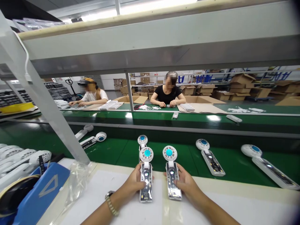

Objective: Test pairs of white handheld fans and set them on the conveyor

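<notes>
My left hand (136, 181) is closed round a white handheld fan (146, 170) with a round blue-centred head and a clear-fronted body showing a circuit board. In my right hand (184, 181) is a matching handheld fan (172, 175), gripped the same way. Both stand tilted up side by side over the white worktop, a small gap between them. Each thumb lies on the front of its fan body, and a small light glows in each. Behind the left one, another fan (142, 139) is partly hidden on the green conveyor belt (117, 153).
More fans (212, 162) lie on the belt to the right and left. A blue bin (44, 190) with white fans beside it stands at left, near a plastic bag (77, 181). A slanted metal post (51, 103) and overhead shelf (150, 40) frame the view. Two people work across the line.
</notes>
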A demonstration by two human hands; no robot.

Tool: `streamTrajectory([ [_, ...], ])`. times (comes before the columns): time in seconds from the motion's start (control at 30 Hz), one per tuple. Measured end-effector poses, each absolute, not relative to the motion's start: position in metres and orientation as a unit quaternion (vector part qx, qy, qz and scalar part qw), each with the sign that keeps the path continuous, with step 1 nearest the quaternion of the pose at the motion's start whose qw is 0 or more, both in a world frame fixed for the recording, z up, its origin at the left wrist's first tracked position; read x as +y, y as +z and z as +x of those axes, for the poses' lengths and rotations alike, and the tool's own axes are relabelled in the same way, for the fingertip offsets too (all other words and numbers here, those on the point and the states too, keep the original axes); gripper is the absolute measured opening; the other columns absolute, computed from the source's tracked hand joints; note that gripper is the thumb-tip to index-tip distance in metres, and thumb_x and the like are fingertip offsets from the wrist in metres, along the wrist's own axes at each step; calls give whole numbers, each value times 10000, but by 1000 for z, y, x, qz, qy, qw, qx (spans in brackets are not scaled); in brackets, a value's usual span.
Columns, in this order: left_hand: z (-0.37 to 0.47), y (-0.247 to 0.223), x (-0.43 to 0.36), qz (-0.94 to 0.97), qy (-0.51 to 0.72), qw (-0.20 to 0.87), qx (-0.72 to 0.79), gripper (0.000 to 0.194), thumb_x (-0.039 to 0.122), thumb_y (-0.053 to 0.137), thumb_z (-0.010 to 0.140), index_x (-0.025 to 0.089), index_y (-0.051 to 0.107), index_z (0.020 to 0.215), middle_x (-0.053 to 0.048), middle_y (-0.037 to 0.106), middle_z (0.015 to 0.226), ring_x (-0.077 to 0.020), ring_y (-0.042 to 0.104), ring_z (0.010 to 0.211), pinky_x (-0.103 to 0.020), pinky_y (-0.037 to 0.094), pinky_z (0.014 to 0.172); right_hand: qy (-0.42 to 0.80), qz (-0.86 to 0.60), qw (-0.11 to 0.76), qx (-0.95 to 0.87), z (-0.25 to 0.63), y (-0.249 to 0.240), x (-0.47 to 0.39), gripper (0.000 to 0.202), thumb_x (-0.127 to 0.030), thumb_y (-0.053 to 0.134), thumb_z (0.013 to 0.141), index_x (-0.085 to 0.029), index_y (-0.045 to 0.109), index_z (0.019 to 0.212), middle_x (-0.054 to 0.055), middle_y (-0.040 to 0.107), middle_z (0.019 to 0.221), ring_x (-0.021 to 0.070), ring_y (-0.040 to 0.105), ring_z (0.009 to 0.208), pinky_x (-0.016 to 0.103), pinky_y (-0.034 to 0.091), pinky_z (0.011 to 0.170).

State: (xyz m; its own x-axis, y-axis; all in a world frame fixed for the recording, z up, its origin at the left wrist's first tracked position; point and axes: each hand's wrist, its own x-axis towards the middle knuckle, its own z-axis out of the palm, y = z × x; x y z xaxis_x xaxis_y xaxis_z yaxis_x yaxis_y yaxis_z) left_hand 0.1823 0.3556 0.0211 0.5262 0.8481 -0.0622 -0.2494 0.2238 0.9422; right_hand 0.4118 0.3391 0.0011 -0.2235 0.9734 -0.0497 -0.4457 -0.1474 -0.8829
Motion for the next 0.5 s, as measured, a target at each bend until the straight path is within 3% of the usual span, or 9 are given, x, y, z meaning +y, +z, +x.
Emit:
streamTrajectory([
  [0.5, 183, 21, 357, 494, 377, 724, 299, 665, 285, 770, 572, 186, 423, 1131, -99, 569, 953, -222, 550, 871, -303, 405, 727, 676, -335, 524, -395, 412, 1, 339, 705, -333, 746, 562, -222, 418, 1175, 138, 592, 1068, 323, 531, 1056, 480, 406, 872],
])
